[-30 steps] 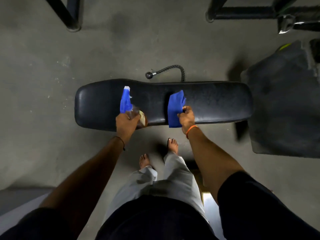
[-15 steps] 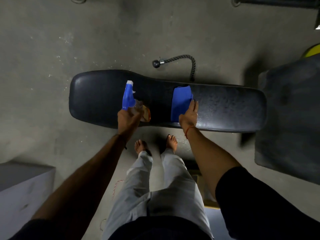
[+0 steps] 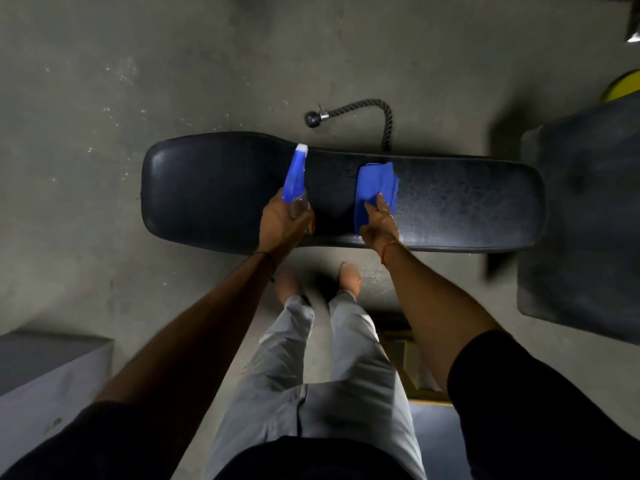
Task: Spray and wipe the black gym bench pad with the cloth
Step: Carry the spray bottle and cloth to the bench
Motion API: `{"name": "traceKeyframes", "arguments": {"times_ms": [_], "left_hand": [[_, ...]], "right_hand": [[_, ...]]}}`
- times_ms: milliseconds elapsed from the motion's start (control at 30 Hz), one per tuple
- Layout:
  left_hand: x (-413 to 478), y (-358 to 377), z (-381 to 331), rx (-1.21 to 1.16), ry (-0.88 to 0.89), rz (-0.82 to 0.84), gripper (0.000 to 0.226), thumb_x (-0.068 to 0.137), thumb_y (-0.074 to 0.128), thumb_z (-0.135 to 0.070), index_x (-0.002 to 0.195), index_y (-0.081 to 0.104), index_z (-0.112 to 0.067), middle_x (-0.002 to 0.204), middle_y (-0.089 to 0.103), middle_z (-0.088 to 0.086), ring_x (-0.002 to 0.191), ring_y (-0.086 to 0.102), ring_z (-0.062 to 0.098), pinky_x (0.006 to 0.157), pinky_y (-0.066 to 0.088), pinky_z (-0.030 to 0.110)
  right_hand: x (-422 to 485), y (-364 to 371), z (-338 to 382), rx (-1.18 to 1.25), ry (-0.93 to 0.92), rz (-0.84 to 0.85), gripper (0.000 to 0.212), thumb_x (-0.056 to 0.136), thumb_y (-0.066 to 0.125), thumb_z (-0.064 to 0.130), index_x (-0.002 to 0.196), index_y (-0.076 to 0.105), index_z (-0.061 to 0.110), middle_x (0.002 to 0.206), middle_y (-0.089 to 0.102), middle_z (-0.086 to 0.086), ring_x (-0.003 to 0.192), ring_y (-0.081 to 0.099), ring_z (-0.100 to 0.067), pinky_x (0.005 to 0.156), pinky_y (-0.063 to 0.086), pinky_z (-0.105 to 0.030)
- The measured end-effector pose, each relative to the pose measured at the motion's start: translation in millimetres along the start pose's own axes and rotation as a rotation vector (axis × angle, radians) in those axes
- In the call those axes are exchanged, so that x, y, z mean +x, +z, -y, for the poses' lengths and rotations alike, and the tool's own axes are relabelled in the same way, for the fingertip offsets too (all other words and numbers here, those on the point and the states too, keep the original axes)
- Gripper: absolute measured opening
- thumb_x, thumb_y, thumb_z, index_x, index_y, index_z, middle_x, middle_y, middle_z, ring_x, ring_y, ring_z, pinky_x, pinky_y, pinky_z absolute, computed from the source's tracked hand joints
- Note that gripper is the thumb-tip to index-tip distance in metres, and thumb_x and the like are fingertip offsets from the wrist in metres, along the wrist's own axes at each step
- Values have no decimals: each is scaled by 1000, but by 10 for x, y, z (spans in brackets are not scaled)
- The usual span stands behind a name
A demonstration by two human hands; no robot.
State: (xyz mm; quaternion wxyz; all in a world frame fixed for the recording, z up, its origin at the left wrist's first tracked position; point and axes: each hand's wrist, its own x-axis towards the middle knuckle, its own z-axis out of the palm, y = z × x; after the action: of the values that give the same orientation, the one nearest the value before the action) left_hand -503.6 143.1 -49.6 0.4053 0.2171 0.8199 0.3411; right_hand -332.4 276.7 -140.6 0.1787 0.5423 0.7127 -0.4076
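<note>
The black gym bench pad (image 3: pixel 214 188) lies crosswise in front of me, wider at its left end. My left hand (image 3: pixel 282 223) grips a spray bottle (image 3: pixel 294 174) with a blue head and white nozzle, held over the pad's middle and pointing away from me. My right hand (image 3: pixel 379 223) presses flat on a folded blue cloth (image 3: pixel 375 183) that lies on the pad just right of the bottle. The pad surface to the right of the cloth looks speckled and dull.
A black rope handle (image 3: pixel 349 114) with a ball end lies on the concrete floor behind the bench. A dark padded seat (image 3: pixel 585 220) stands at the right. A grey box (image 3: pixel 45 372) sits at lower left. My bare feet (image 3: pixel 318 277) stand by the pad's near edge.
My right hand has laid the cloth flat on the pad and pushed it away from me, toward the far edge. The spray bottle has tilted forward over the pad. The camera has moved closer.
</note>
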Motion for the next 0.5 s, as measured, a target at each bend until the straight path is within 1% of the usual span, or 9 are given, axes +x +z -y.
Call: {"name": "traceKeyframes", "arguments": {"times_ms": [33,67,100,133,200,300,367,433,500], "left_hand": [[8,-5,-30,51,13,8,24,93,66,-21,111,62,-5,89,65,-1,78,65,1,69,52,11],[11,-6,-60,76,28,19,27,92,67,-21,113,62,-6,91,64,-3,79,64,-1,69,52,11],[20,-4,-78,94,46,37,32,89,70,-23,115,61,-7,96,65,0,85,65,2,75,54,15],[30,0,-87,114,66,42,38,85,73,-26,117,60,-8,103,67,5,93,67,10,84,57,27],[22,8,-112,183,80,48,49,79,80,-26,119,61,-7,111,68,12,104,65,26,95,53,41],[-6,35,-142,238,69,99,60,73,88,-29,122,63,-7,117,68,13,110,63,30,97,51,39],[-21,63,-113,238,68,118,61,70,89,-31,121,64,-9,119,69,11,112,64,28,98,50,36],[-31,71,-74,216,59,115,64,68,90,-32,123,64,-11,122,68,10,115,63,26,102,49,38],[-22,68,-36,184,74,123,68,66,89,-35,126,64,-14,124,68,7,117,63,24,104,50,41]], "right_hand": [[-50,13,32,104,-15,-77,63,95,52,-4,155,45,13,168,30,-9,154,30,-30,128,28,-44],[-135,18,90,241,-32,-169,57,93,52,-5,147,56,12,152,50,-9,138,50,-29,121,38,-47],[-238,18,169,390,-68,-264,51,91,51,-6,138,63,11,133,61,-7,118,61,-25,112,48,-50],[-355,10,274,533,-132,-330,49,89,48,-6,131,67,7,121,66,-6,107,64,-21,106,53,-51],[-575,-16,547,745,-266,-374,51,84,40,-7,127,66,-2,123,70,-11,114,66,-20,111,51,-46],[-854,-101,920,929,-372,-324,53,89,40,-10,135,61,7,133,66,-9,129,63,-27,119,45,-45],[-995,-156,1010,938,-368,-267,54,89,46,-8,139,60,9,139,65,-10,132,61,-29,118,46,-43],[-1090,-191,1004,889,-366,-190,56,90,52,-3,145,56,5,144,62,-13,135,59,-25,117,47,-40],[-1158,-226,975,853,-385,-118,61,88,59,5,149,53,6,148,60,-10,139,57,-22,118,46,-44]]}}
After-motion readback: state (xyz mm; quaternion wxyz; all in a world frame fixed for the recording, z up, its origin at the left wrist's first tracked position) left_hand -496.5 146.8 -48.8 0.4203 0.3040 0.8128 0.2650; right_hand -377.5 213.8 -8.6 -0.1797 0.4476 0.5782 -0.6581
